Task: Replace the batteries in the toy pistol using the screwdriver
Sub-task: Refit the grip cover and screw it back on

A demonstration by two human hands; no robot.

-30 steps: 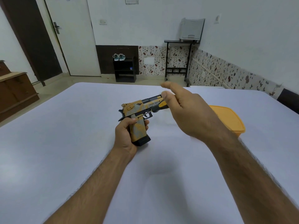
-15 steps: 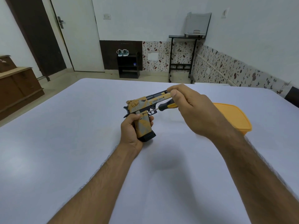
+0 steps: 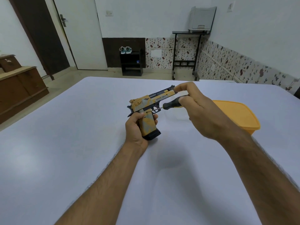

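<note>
Screwdriver (image 3: 172, 105) tip now sits at the grip screw, brought in by my right hand (image 3: 203, 111) pinching its handle, while my left hand (image 3: 138, 127) grips the toy pistol (image 3: 149, 108) upright; unscrewing looks about to begin.

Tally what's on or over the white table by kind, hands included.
Hands: 2, left hand and right hand
Toy pistol: 1
Screwdriver: 1
Yellow container: 1
Total: 5
</note>
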